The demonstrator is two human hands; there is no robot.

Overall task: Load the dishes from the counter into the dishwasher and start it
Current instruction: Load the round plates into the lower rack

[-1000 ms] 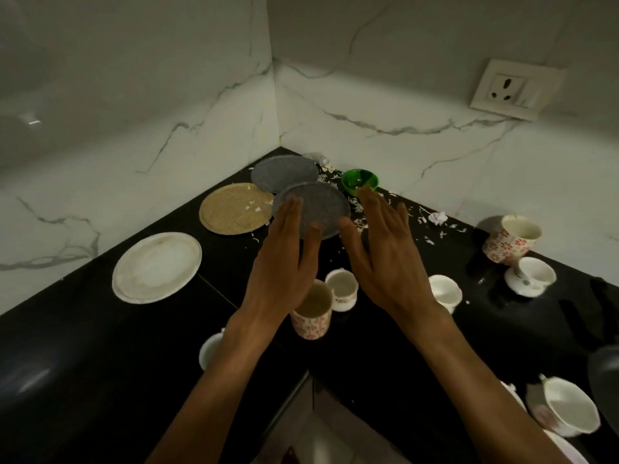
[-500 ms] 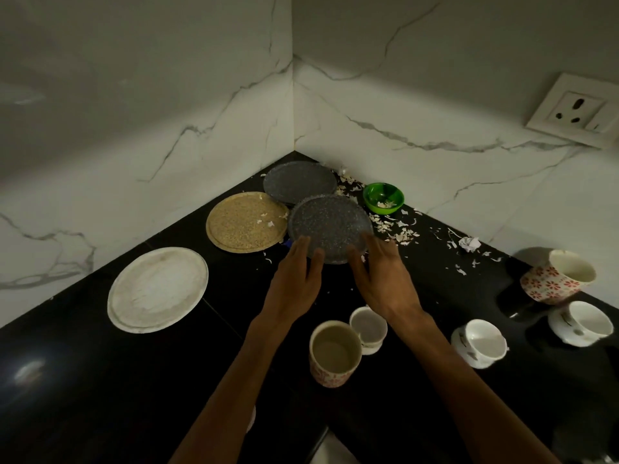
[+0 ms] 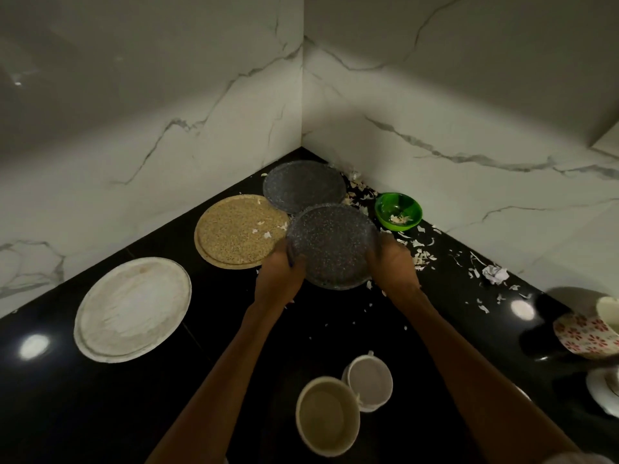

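Observation:
A grey speckled plate (image 3: 330, 244) lies near the corner of the black counter (image 3: 100, 413). My left hand (image 3: 279, 274) grips its left rim and my right hand (image 3: 392, 266) grips its right rim. A second grey speckled plate (image 3: 303, 185) sits behind it, partly overlapped. A tan speckled plate (image 3: 234, 231) lies to the left and a white plate (image 3: 132, 308) further left. A small green bowl (image 3: 398, 212) with scraps stands at the right. Two cups, a tall one (image 3: 328, 416) and a white one (image 3: 370, 381), stand near me between my forearms.
Marble walls close the corner behind the plates. White scraps (image 3: 418, 256) and a crumpled paper ball (image 3: 495, 273) litter the counter to the right. A floral cup (image 3: 589, 334) and another white dish (image 3: 604, 390) sit at the right edge.
Both hands have reached forward from above the cups and closed on the two sides of the near grey plate. The camera has moved closer to the corner.

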